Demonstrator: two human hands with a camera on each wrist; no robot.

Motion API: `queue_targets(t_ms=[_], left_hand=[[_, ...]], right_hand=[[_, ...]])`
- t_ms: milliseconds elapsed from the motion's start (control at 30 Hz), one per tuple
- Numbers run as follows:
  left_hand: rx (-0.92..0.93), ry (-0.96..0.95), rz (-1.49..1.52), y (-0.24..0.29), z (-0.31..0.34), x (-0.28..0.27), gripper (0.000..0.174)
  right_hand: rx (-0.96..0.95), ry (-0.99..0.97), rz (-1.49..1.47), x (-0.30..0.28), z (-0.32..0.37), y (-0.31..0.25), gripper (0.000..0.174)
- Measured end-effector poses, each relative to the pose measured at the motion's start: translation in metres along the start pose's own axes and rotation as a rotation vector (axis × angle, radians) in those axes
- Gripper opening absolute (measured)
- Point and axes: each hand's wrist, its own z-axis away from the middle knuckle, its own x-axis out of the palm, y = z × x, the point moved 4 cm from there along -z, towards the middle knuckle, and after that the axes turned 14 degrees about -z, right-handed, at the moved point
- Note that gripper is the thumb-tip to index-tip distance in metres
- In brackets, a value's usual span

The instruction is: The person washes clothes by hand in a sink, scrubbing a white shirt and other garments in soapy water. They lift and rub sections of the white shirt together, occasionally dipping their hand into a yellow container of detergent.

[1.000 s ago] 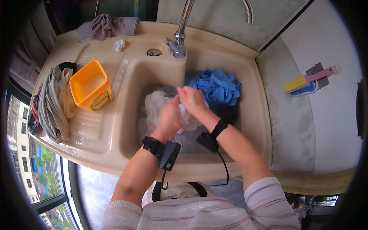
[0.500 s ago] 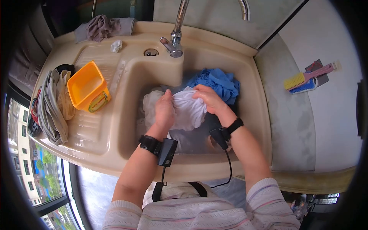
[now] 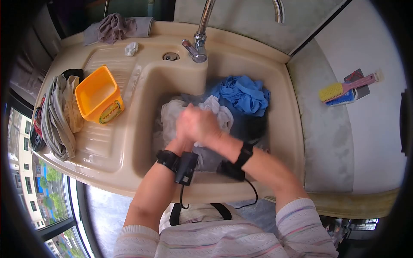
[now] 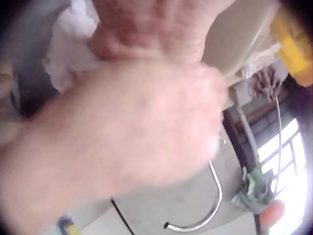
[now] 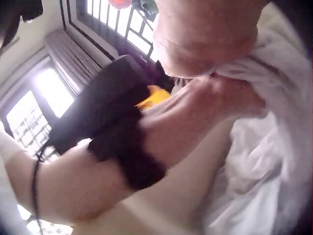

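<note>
Over the filled sink basin, my left hand point(image 3: 182, 129) and right hand point(image 3: 204, 125) are pressed together, gripping a white cloth point(image 3: 221, 115). In the right wrist view the white cloth point(image 5: 266, 161) comes out from between the hands and hangs down in folds. My right hand point(image 4: 146, 122), blurred, lies across the left hand point(image 4: 151, 34) in the left wrist view, hiding most fingers. Below and around them in the water are a pale garment point(image 3: 170, 116) and a greyish cloth point(image 3: 208, 160). A bunched blue garment point(image 3: 244, 96) lies at the back right, above a dark cloth point(image 3: 253, 127).
A yellow tub point(image 3: 99, 94) and a clothes pile point(image 3: 58, 120) stand on the left drainboard point(image 3: 101, 144). Behind the basin rises the faucet point(image 3: 199, 47). A crumpled white scrap point(image 3: 131, 49) and a grey cloth point(image 3: 114, 30) lie at the back. Brushes point(image 3: 344, 91) rest to the right.
Half a second ago the hands were apart with the white cloth spread between them. Now the right hand has moved left against the left hand, and the cloth is bunched.
</note>
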Motion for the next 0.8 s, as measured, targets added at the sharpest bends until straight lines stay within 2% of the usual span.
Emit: queue_targets(t_ms=[33,67,100,133,167,200,300,333,400,433,500,533,567,633,667,700,767,800], left_hand=[[0.12,-0.439,0.21,0.004,0.004,0.012,0.022],[0.192,-0.331,0.256,-0.001,-0.001,0.008,0.022],[0.195,-0.33,0.254,-0.004,-0.003,0.006,0.022],[-0.017,0.101,0.026,-0.003,-0.002,0.016,0.023],[-0.234,0.527,-0.207,-0.004,0.004,0.017,0.024],[-0.192,0.501,-0.206,-0.006,0.002,0.02,0.024],[-0.155,0.476,-0.222,0.001,0.006,0.023,0.024],[-0.155,0.481,-0.225,-0.001,0.008,0.008,0.024],[0.088,0.004,0.05,-0.008,0.007,-0.005,0.026],[0.088,0.003,0.049,-0.004,0.008,0.007,0.026],[-0.086,0.448,-0.326,0.003,0.011,0.03,0.028],[-0.195,0.404,-0.353,0.001,0.005,0.033,0.034],[-0.192,0.403,-0.36,0.005,0.001,0.032,0.034],[-0.313,0.304,-0.302,0.004,-0.003,0.029,0.036],[-0.286,0.275,-0.232,0.006,-0.008,0.028,0.034],[-0.283,0.28,-0.229,0.008,-0.008,0.024,0.034],[-0.317,0.405,-0.291,0.024,0.002,0.032,0.034],[-0.262,0.379,-0.278,0.024,-0.002,0.024,0.035]], right_hand=[[-0.036,-0.012,-0.008,0.001,0.004,-0.016,0.019],[-0.023,0.029,-0.031,-0.002,0.003,-0.008,0.02],[-0.016,0.066,-0.059,-0.003,-0.001,0.006,0.02],[-0.02,0.062,-0.062,-0.004,-0.005,0.025,0.02],[0.097,0.076,0.02,-0.008,-0.009,0.053,0.02],[0.215,0.096,0.102,-0.012,-0.012,0.069,0.021],[0.273,0.049,0.137,-0.014,-0.008,0.041,0.025],[0.156,0.052,0.075,-0.01,-0.004,0.022,0.025],[-0.041,0.066,-0.009,-0.005,0.006,-0.007,0.026],[-0.042,0.067,-0.008,-0.006,0.003,0.001,0.026],[0.302,0.061,0.034,-0.015,-0.007,0.053,0.027],[0.365,0.049,0.035,-0.021,-0.01,0.074,0.029],[0.362,0.055,0.032,-0.026,-0.013,0.075,0.029],[0.452,0.052,-0.248,-0.031,-0.01,0.079,0.037],[0.477,0.045,-0.483,-0.035,-0.007,0.079,0.037],[0.477,0.038,-0.483,-0.044,-0.004,0.079,0.037],[0.41,-0.469,-0.324,-0.049,0.001,0.066,0.038],[0.473,-0.551,-0.326,-0.056,0.003,0.059,0.028]])
